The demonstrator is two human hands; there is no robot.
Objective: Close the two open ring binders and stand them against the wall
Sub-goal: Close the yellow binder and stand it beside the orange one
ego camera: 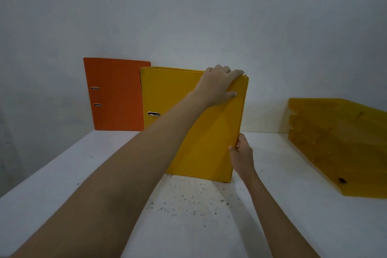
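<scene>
An orange ring binder (pixel 117 94) stands shut and upright against the wall at the back left. A yellow ring binder (pixel 201 132) stands upright in front of it and to its right, shut, its bottom edge resting on the white table some way out from the wall. My left hand (pixel 219 85) grips the yellow binder's top right corner, fingers over the top edge. My right hand (pixel 240 153) holds its right edge lower down, thumb and fingers pinching the cover.
A stack of translucent yellow letter trays (pixel 339 142) sits at the right on the white table (pixel 62 174). Small dark specks are scattered on the table in front of the yellow binder. The grey wall (pixel 188 16) runs along the back.
</scene>
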